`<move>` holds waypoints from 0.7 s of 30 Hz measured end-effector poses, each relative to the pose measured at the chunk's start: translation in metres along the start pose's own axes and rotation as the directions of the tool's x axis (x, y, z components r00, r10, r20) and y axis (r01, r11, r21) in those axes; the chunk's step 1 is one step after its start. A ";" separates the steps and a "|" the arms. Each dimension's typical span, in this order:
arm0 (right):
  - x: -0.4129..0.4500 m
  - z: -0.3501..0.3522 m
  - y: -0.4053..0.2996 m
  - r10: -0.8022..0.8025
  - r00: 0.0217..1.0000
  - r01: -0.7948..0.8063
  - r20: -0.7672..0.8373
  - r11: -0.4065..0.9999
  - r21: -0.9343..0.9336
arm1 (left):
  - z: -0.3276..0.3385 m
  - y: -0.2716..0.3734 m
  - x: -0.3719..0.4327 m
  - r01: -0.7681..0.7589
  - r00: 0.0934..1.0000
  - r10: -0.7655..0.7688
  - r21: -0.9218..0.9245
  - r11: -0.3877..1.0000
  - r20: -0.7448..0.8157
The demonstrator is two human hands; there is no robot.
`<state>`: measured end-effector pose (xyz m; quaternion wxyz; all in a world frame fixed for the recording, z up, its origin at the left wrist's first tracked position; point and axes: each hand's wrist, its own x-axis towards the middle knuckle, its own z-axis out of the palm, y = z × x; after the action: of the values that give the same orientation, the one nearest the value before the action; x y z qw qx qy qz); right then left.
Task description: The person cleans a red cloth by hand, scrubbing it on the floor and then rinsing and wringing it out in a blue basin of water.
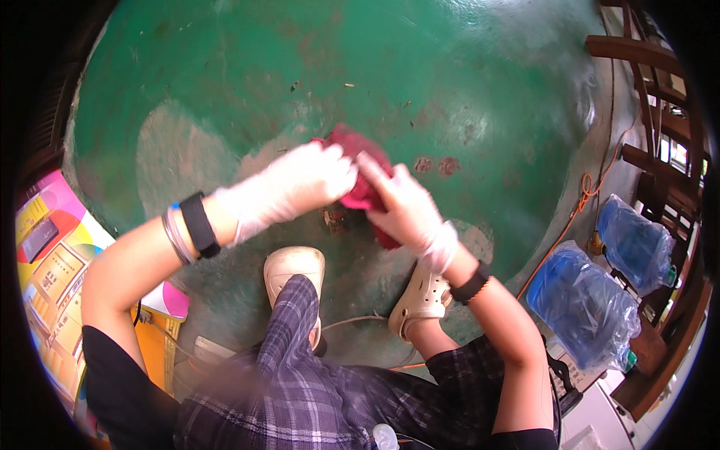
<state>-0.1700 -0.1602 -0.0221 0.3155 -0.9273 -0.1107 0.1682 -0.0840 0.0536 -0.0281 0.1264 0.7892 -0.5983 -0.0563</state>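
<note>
A dark red cloth item (355, 140), blurred and bunched, is held over the floor before me. My left hand (309, 173), in a thin whitish glove, is curled with its fingers on the cloth's left part. My right hand (406, 209), gloved the same way, grips the right side, its index finger stretched across the top. Part of the cloth hangs below the right palm. Both hands nearly meet in the middle and hide much of the cloth. Exactly what kind of item it is, I cannot tell.
The worn green floor (253, 67) has bare patches and scattered bits. Large blue water bottles (585, 309) in clear plastic stand on the right, beside an orange cord (554, 244) and dark wooden furniture (666, 129). Printed colourful boards (62, 270) lie left. My cream clogs (295, 270) rest below.
</note>
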 end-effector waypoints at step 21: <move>0.108 -0.022 0.084 0.037 0.944 -0.135 -0.327 0.950 -0.281 | 0.024 -0.119 0.096 0.158 0.980 -0.154 0.019 0.987 -0.125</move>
<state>-0.0540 -0.2042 -0.0844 0.1773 -0.9832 -0.0416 0.0120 0.0477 -0.0115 -0.0770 0.1468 0.8374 -0.5265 -0.0087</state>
